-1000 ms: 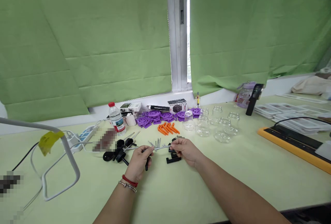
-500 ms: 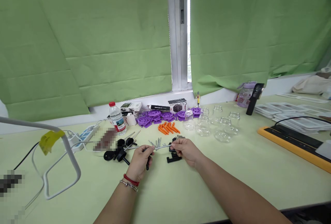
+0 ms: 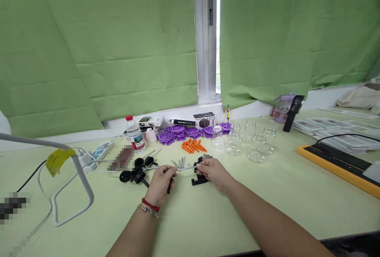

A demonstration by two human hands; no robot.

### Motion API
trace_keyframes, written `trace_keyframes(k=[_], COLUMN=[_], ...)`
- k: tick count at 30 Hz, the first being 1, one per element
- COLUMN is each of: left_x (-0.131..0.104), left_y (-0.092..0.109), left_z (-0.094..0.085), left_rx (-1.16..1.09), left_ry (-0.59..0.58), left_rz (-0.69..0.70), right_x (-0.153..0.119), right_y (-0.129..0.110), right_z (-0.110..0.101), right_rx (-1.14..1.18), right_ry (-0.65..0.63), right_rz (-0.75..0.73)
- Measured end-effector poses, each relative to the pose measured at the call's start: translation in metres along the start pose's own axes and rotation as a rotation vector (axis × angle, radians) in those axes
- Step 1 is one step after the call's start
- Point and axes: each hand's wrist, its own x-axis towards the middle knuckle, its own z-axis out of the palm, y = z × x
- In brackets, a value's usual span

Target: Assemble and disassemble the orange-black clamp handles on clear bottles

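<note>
A thin silvery metal rod [image 3: 187,168] spans the gap between my hands, roughly level above the table. My left hand [image 3: 162,180] pinches it near its left end, and a black part [image 3: 169,188] sticks out below the fingers. My right hand [image 3: 212,171] is closed at the rod's other end; its fingertips hide what is there. Behind the rod lie several short metal pins [image 3: 182,162]. Black plastic pieces [image 3: 199,180] rest beside my right fingers. Black round-headed parts with metal shafts [image 3: 140,176] lie left of my left hand.
Orange bent pieces [image 3: 193,146] and purple plastic parts [image 3: 177,131] lie farther back. Clear glass jars [image 3: 255,153] stand at right. A water bottle [image 3: 135,135], a power strip [image 3: 101,152] and a grey metal frame [image 3: 86,188] are at left. A yellow-black device [image 3: 335,166] sits far right.
The view has shifted slightly. Both hands keep nearly the same place and still hold the rod between them.
</note>
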Motion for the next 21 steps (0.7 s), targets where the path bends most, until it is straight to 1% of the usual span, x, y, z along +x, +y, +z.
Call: trace_keyframes(k=[4,13,21], left_x=[0.0006,0.0015,0.0020], left_y=[-0.0020,-0.0035,-0.0031], left_z=[-0.0012,-0.0016,-0.0009], left_rx=[0.003,-0.006,-0.011], left_ry=[-0.013,-0.051,-0.059], left_rz=[0.001,0.007,0.003], right_x=[-0.0021,-0.0020,0.0013], right_y=[-0.0019,-0.0054,0.0013], right_z=[0.0005,-0.0019,-0.0020], right_rx=[-0.105,-0.351,-0.428], right_ry=[-0.003,-0.052,-0.076], right_rz=[-0.032,-0.187,-0.246])
